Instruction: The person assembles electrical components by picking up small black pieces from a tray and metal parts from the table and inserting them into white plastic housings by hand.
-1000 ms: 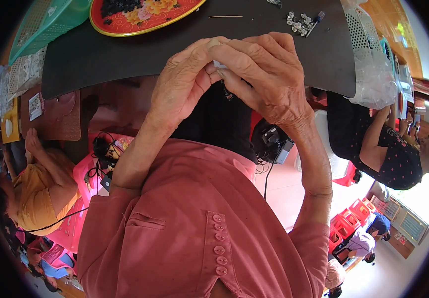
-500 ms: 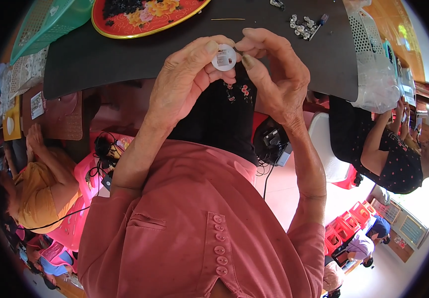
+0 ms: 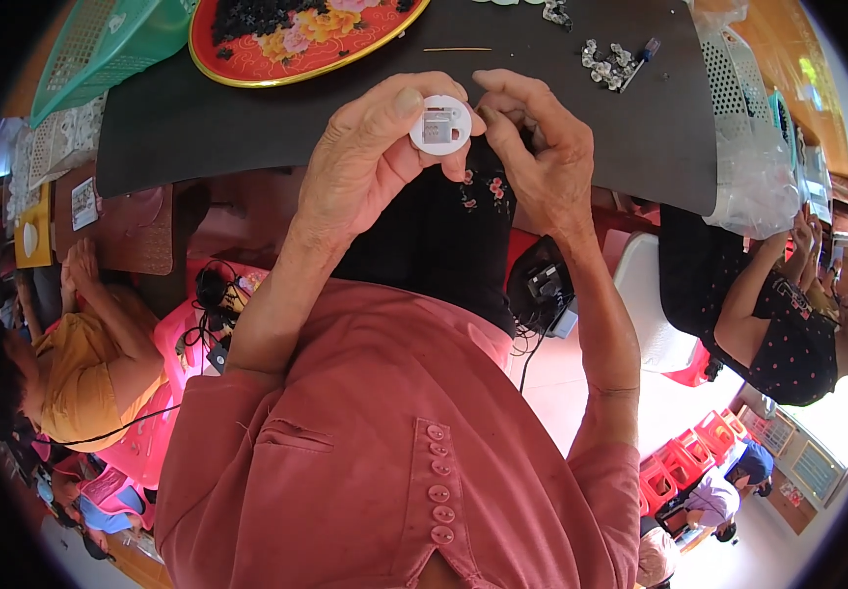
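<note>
My left hand [image 3: 365,167] grips a small round white plastic part [image 3: 440,125] between thumb and fingers, its open face with a grey inner piece turned toward me. My right hand [image 3: 542,152] sits just to its right, fingertips curled and pinched together beside the part's rim; whether something tiny lies between them I cannot tell. Both hands hover over the near edge of a black mat [image 3: 198,123] on the table.
A red oval tray [image 3: 296,44] with flowers and small dark pieces lies at the top. A green mesh basket [image 3: 100,44] is upper left, a white basket with clear bags [image 3: 748,147] on the right. Small metal parts [image 3: 610,59] and a thin stick [image 3: 458,49] lie on the mat. People sit on both sides.
My hands, first clasped together over the part, have opened apart. The white round part now shows in my left hand, and my right hand has drawn slightly to the right.
</note>
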`<action>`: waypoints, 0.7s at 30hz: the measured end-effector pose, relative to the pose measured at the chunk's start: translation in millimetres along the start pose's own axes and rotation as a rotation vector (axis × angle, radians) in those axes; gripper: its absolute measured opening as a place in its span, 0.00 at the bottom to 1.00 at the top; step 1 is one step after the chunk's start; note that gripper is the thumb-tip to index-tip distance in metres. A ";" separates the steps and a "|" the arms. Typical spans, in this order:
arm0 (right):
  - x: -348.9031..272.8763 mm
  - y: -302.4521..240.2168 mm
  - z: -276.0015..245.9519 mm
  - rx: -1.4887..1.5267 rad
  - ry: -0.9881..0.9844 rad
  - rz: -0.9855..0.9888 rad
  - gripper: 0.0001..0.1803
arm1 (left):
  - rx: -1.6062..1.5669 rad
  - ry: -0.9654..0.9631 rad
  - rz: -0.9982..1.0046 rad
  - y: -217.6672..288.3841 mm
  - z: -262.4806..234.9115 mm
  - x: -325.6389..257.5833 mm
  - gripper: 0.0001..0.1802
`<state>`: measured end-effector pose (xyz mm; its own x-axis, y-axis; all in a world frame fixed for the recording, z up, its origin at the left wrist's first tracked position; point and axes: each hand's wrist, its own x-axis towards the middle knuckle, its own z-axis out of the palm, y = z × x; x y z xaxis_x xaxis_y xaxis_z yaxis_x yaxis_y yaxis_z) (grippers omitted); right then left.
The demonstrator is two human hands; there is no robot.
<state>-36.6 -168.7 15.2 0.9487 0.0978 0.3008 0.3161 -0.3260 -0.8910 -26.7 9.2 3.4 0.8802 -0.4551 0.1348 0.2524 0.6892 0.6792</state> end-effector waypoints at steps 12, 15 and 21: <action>5.1 2.5 2.2 0.095 0.024 0.065 0.12 | -0.010 0.025 -0.049 -2.7 0.2 1.9 0.24; 21.3 -6.6 0.6 0.082 0.044 0.100 0.10 | -0.009 0.033 -0.055 -3.1 0.7 -0.6 0.24; 73.0 -24.9 9.3 -0.168 -0.021 -0.180 0.08 | -0.023 0.035 -0.097 -1.3 -3.5 -3.5 0.23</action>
<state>24.9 -144.8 56.2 0.8780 0.1873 0.4406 0.4752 -0.4529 -0.7544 -28.6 11.9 -0.5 0.8645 -0.5008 0.0433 0.3461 0.6555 0.6712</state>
